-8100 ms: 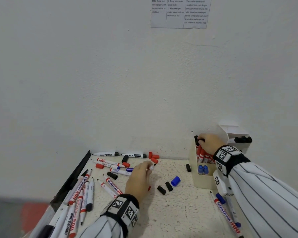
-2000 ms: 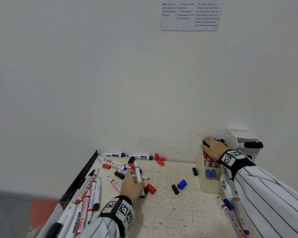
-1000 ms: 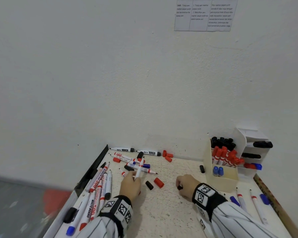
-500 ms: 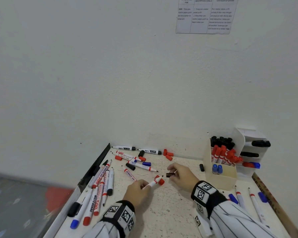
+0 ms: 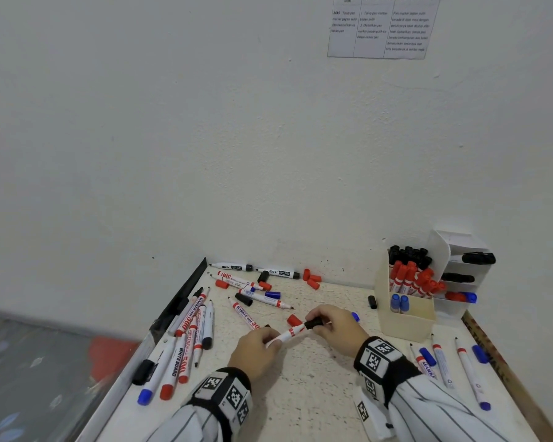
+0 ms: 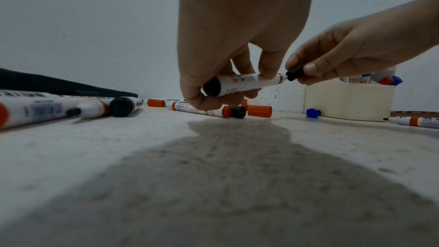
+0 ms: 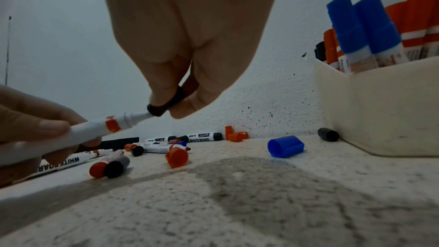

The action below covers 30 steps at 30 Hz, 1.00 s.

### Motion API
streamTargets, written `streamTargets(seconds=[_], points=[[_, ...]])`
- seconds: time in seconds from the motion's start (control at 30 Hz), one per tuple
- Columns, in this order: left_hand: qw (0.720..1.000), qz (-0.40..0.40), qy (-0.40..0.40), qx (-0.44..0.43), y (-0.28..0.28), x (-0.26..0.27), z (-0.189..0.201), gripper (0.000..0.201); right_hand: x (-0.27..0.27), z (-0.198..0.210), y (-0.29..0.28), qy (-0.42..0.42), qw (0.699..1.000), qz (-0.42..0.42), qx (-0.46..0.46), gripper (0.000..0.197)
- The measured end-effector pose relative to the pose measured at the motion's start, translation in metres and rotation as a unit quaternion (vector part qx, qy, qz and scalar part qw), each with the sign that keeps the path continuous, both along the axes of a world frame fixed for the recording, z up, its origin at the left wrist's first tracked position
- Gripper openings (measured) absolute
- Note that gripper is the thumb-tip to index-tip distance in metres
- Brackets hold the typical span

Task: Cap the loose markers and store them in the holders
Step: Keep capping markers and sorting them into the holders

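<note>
Black plastic cap [image 5: 313, 323], pinched by the right hand [image 5: 336, 327], meets the white marker [image 5: 284, 336] gripped in the left hand [image 5: 256, 349]. Cream holder [image 5: 406, 320] at two o'clock is part-filled; many markers remain across the speckled counter [image 5: 300, 393].

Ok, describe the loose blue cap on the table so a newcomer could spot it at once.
Start at the cream holder by the wall. On the table just left of its front corner lies the blue cap, on its side, open end toward the right hand. It is the only blue cap there; the loose caps around it are red or black.
</note>
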<state>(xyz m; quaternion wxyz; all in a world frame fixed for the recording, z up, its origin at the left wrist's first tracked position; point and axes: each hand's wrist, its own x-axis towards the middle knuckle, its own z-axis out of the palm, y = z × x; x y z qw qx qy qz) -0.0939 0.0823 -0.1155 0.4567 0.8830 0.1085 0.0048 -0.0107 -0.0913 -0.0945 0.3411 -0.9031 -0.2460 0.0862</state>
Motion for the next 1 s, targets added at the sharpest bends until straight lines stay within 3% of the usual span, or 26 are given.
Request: streamTargets(seconds=[0.17, 0.27, 0.43, 0.53, 0.67, 0.77, 0.87, 1.0], points=[[1.000, -0.012, 0.020, 0.001, 0.002, -0.004, 0.000, 0.023, -0.005, -0.001, 0.002, 0.011, 1.000, -0.003, 0.013, 0.021], [1.000, -0.014, 0.002, 0.011, 0.001, -0.006, 0.002, 0.025, -0.012, -0.002, 0.009, 0.065, 0.996, -0.017, 0.052, 0.012], [0.998, -0.049, -0.021, -0.031, -0.005, -0.011, 0.010, 0.019, -0.014, 0.003, 0.016, 0.064, 0.995, -0.070, -0.015, 0.048], [0.997, -0.040, -0.057, 0.036, -0.010, -0.010, 0.014, 0.016, -0.012, 0.006, 0.021, 0.060, 0.994, -0.096, -0.004, 0.049], [0.996, -0.048, -0.061, 0.041, -0.012, -0.007, 0.022, 0.026, -0.006, 0.015, 0.028, 0.046, 0.994, -0.097, 0.032, 0.049], [0.997, -0.055, -0.016, -0.044, -0.009, -0.002, 0.029, 0.027, -0.005, 0.019, 0.033, 0.046, 0.994, -0.076, 0.062, 0.047], [0.979, -0.065, 0.081, -0.176, -0.003, 0.001, 0.037, 0.028, -0.004, 0.017, 0.034, 0.060, 0.992, -0.060, 0.094, 0.043], [0.974, -0.086, 0.075, -0.197, 0.006, 0.010, 0.034, 0.025, 0.002, 0.024, 0.031, 0.052, 0.996, -0.005, 0.074, 0.037]])
